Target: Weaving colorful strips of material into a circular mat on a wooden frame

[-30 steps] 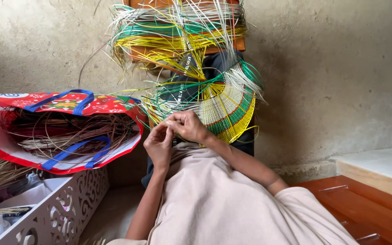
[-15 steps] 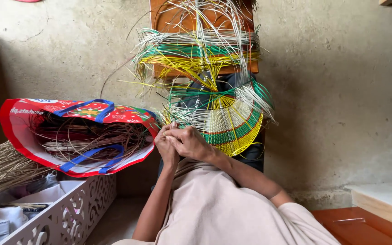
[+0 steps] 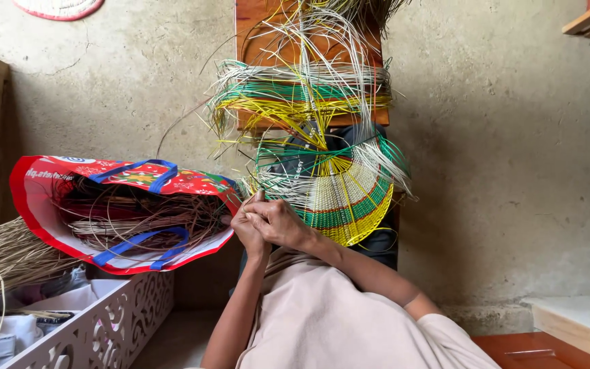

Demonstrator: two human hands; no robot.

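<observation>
two hands meet at the lower left edge of the woven fan (image 3: pixel 339 198): the left hand (image 3: pixel 247 229) and right hand (image 3: pixel 278 222) both pinch pale loose strands (image 3: pixel 274 188) there, each grip closed on them. it looks like mid-weave; the next move would call for threading a strand between the ribs, kept taut. the fan hangs before a rough plaster wall (image 3: pixel 513 150), beside a red bag (image 3: pixel 42 198) of dry fibre above a white carved box (image 3: pixel 110 321).
</observation>
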